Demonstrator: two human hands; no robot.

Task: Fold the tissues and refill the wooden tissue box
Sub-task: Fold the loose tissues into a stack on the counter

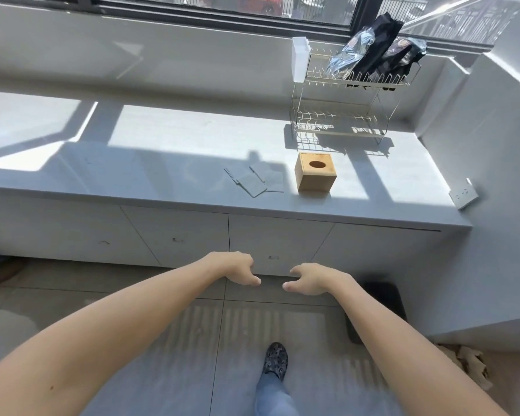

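Left hand and right hand out in front, low, over floor before cabinet doors; fingers loosely curled, holding nothing, thumbs pointing toward each other, hands apart. Both well short of bench. Wooden tissue box upright on bench, oval slot on top. Tissues flat, overlapping, just left of box, in shadow. Wire rack behind box, dark packets on upper tier. Wall socket at right. One shoe on tiled floor.
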